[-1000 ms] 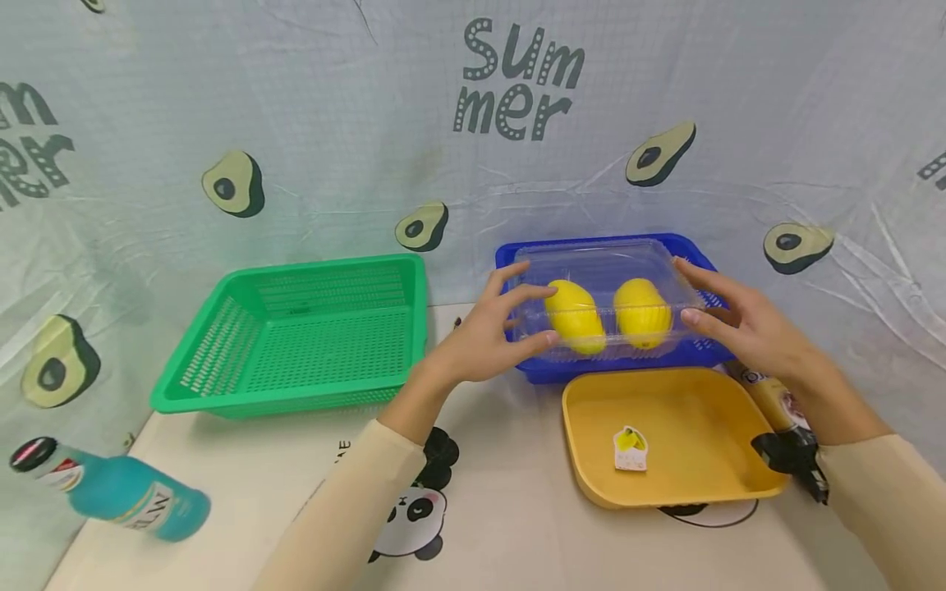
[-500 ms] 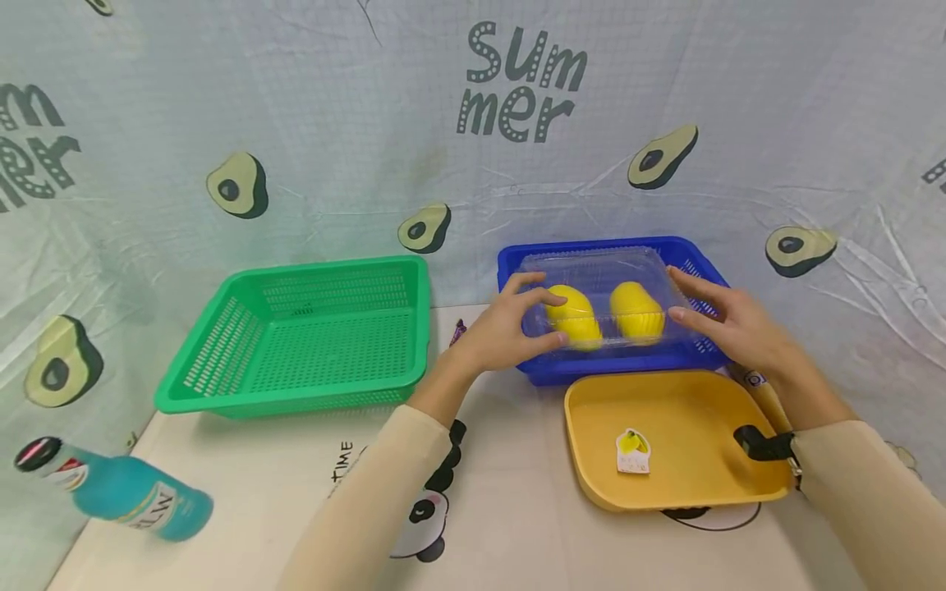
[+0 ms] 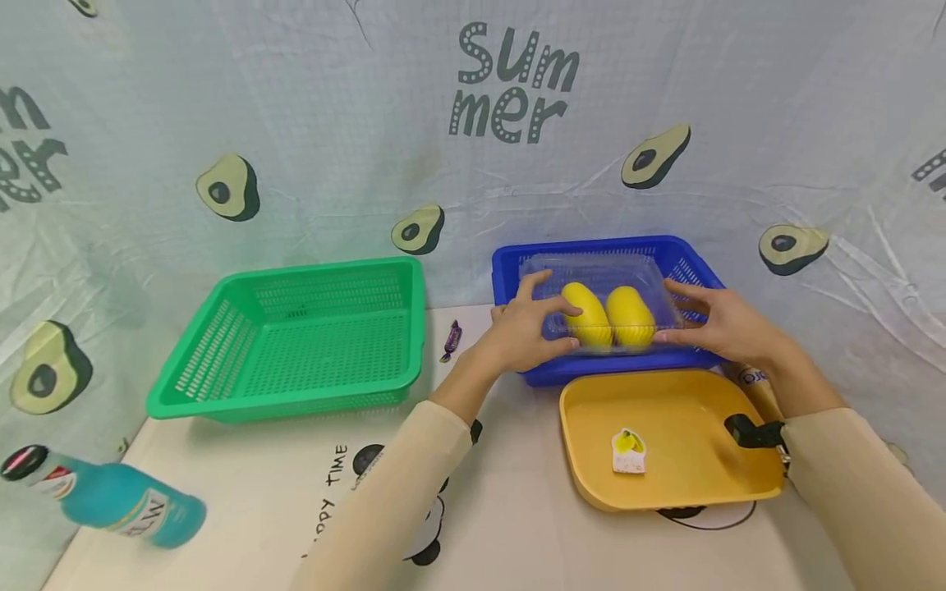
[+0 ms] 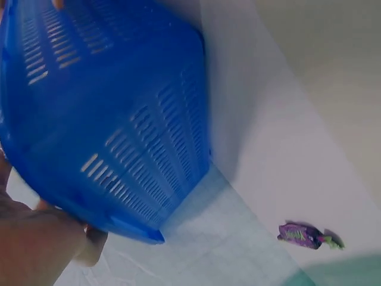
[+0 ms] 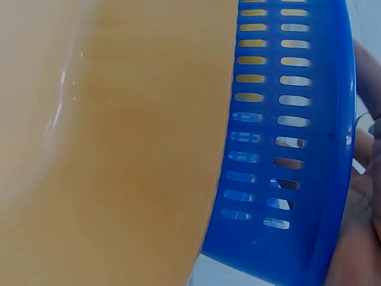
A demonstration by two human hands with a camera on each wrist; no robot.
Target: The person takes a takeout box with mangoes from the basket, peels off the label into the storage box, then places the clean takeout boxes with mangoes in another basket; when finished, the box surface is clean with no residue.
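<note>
A clear plastic box (image 3: 602, 275) with two oval yellow fruits (image 3: 631, 316) showing through it sits within the outline of the blue basket (image 3: 550, 376). My left hand (image 3: 528, 332) grips the box's left end, thumb at its front and fingers toward the back. Its opposite end is held by my right hand (image 3: 727, 328), thumb low in front. In the left wrist view the basket's slotted side (image 4: 137, 137) hides most of the box and fingers. From the right wrist, the basket wall (image 5: 315, 196) likewise stands before my hand (image 5: 360, 214).
A yellow tray (image 3: 672, 484) with a lemon sticker lies directly before the blue basket. To the left stands a green basket (image 3: 288, 406), with a purple-wrapped candy (image 3: 452, 341) beside it. A blue bottle (image 3: 140, 501) is at the front left. Patterned cloth hangs behind.
Both hands have lowered the clear box slightly into the blue basket. The two yellow fruits have shifted closer together inside it. The candy has come into full view.
</note>
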